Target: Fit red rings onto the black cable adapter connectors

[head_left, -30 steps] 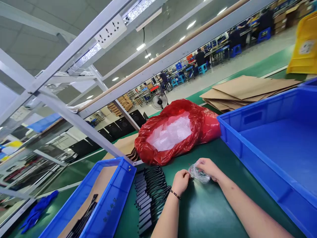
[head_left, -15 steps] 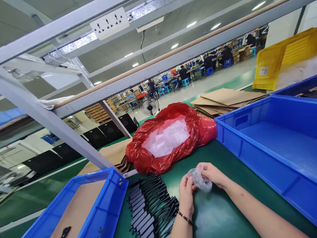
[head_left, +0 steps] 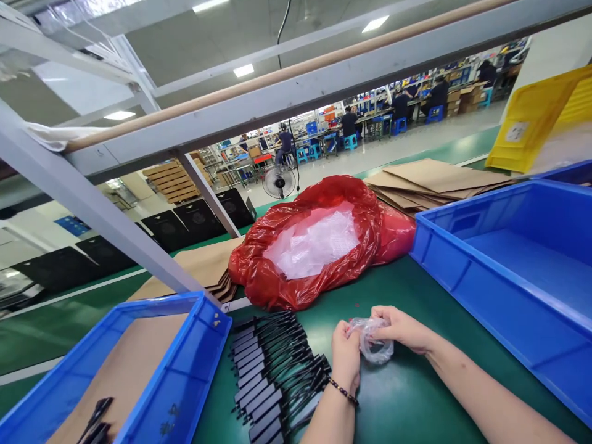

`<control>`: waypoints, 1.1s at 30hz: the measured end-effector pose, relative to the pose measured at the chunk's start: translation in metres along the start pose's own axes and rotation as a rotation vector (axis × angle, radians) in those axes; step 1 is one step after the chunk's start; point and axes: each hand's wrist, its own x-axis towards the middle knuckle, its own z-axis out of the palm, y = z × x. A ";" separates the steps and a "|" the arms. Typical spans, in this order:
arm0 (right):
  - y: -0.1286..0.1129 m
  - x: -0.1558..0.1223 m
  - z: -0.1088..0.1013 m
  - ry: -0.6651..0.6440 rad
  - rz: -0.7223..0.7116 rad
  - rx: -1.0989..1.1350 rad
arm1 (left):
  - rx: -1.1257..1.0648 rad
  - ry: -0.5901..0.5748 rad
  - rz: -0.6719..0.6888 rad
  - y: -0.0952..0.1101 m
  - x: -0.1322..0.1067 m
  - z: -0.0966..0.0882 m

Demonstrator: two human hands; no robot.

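Note:
A crumpled clear plastic bag is held between both hands above the green table. My left hand, with a beaded bracelet at the wrist, pinches its left side. On the other side my right hand grips the bag with fingers curled into it. Left of my hands lies a row of black power adapters with their black cables bundled toward the right. Behind stands an open red plastic bag filled with clear plastic bags.
A large blue bin stands at right. At left, another blue bin holds brown cardboard and black pieces. Flat cardboard sheets lie at the back, near a yellow bin. A metal shelf post slants at left.
The view has tilted and shifted a little. Both hands stay on the clear bag, which now looks more bunched, and its opening shows as a loop below the fingers.

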 end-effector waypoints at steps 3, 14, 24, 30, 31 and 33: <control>0.005 0.004 0.000 0.111 -0.019 -0.188 | -0.027 -0.006 -0.001 0.001 -0.002 0.001; 0.007 0.005 0.004 0.240 -0.100 -0.424 | 0.050 0.010 0.029 -0.003 -0.002 0.000; 0.009 0.007 0.002 0.209 -0.071 -0.274 | -0.086 -0.048 0.070 0.004 -0.005 -0.003; 0.000 0.003 0.009 0.199 -0.018 0.041 | -0.155 -0.062 -0.026 0.007 -0.006 0.001; 0.000 0.002 0.011 0.190 -0.007 0.065 | -0.105 -0.085 -0.023 0.006 -0.006 0.002; 0.001 0.003 0.015 0.187 -0.004 0.071 | -0.013 -0.122 -0.019 0.005 -0.008 0.003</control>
